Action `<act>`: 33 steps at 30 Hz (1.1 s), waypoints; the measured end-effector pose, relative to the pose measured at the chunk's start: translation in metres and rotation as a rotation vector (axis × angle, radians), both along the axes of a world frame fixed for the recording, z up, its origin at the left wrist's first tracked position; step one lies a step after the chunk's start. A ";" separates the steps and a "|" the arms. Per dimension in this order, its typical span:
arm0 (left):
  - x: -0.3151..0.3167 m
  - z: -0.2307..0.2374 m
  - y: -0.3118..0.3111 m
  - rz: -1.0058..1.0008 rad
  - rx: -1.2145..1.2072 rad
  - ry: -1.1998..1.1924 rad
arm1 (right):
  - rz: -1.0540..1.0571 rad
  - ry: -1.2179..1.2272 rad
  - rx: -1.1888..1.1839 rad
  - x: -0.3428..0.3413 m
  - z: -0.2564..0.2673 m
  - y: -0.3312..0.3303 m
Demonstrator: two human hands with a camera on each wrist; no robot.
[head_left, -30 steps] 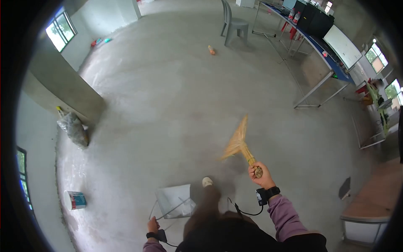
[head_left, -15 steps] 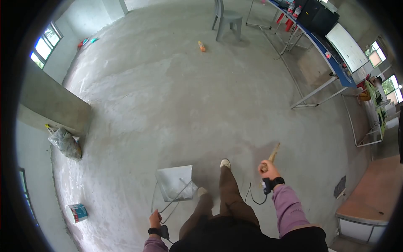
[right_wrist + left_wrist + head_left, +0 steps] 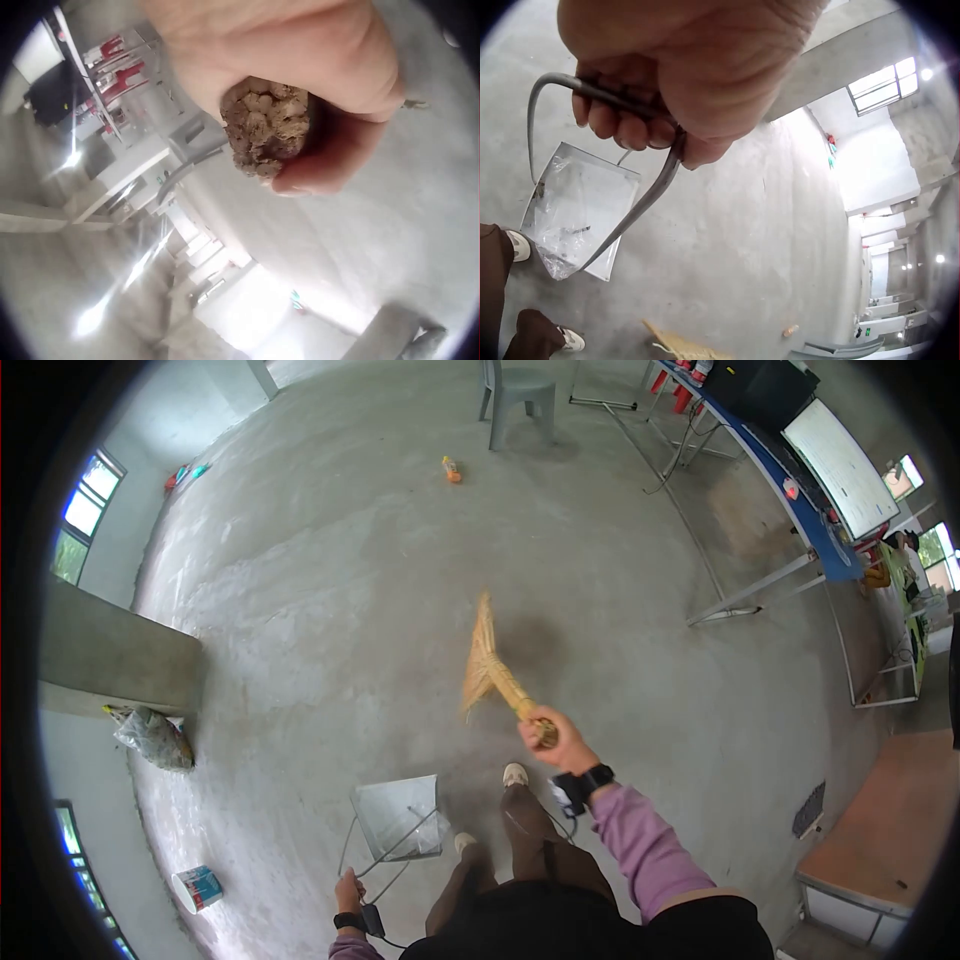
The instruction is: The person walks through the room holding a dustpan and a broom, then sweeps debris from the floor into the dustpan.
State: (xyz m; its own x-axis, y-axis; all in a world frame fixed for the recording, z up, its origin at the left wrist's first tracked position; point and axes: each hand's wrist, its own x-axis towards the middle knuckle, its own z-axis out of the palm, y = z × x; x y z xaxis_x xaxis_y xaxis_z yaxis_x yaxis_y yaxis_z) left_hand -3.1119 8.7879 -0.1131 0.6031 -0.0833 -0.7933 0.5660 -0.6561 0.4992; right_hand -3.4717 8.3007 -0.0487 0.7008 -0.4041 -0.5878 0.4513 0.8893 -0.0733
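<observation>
A metal dustpan [image 3: 392,815] with clear plastic wrap in its pan [image 3: 577,217] hangs from a bent rod handle. My left hand [image 3: 349,893] grips that handle; in the left wrist view the fingers of the hand [image 3: 682,67] curl round the grey rod. My right hand [image 3: 560,742] holds a straw broom [image 3: 484,655] by its handle, the bristles pointing forward and left over the floor. The cut end of the broom handle [image 3: 270,124] pokes out of the right hand [image 3: 315,67] in the right wrist view.
An orange bottle [image 3: 452,470] lies on the floor ahead, near a grey chair [image 3: 520,395]. A filled plastic bag [image 3: 155,738] and a bucket [image 3: 198,888] stand at the left. At the right are a blue-topped table [image 3: 835,555] and a brown-topped cabinet [image 3: 880,820].
The right hand has swung left with the broom, whose bristles show again in front of the feet. The dustpan has shifted slightly left and down in the head view, still in the left hand.
</observation>
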 end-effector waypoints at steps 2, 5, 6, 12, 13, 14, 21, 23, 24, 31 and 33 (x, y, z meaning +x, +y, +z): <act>0.000 -0.002 0.001 0.042 -0.003 0.013 | 0.015 0.027 0.102 -0.030 0.030 -0.013; -0.006 0.021 -0.022 0.019 0.081 -0.058 | 0.006 0.266 0.008 -0.076 0.039 -0.013; -0.004 0.021 -0.024 0.027 0.086 -0.059 | -0.002 0.382 -0.019 -0.089 0.040 -0.015; 0.004 0.005 -0.033 0.093 -0.010 0.024 | 0.028 0.811 -0.125 -0.181 -0.001 -0.062; 0.003 0.005 -0.035 0.094 -0.013 0.026 | 0.023 0.838 -0.119 -0.192 -0.009 -0.075; 0.004 0.005 -0.037 0.098 -0.017 0.027 | -0.014 0.831 -0.085 -0.202 -0.019 -0.088; -0.019 0.002 -0.073 0.130 -0.020 0.036 | -0.061 0.836 0.019 -0.194 -0.041 -0.142; -0.022 -0.005 -0.088 0.128 -0.033 0.063 | 0.014 0.784 -0.040 -0.166 -0.063 -0.145; -0.022 -0.009 -0.094 0.129 -0.023 0.081 | 0.091 0.749 -0.067 -0.148 -0.078 -0.146; 0.015 -0.047 -0.145 0.106 0.018 0.154 | 0.293 0.551 -0.146 0.051 -0.050 -0.174; 0.027 -0.049 -0.170 0.092 0.043 0.146 | 0.310 0.460 -0.155 0.087 -0.042 -0.205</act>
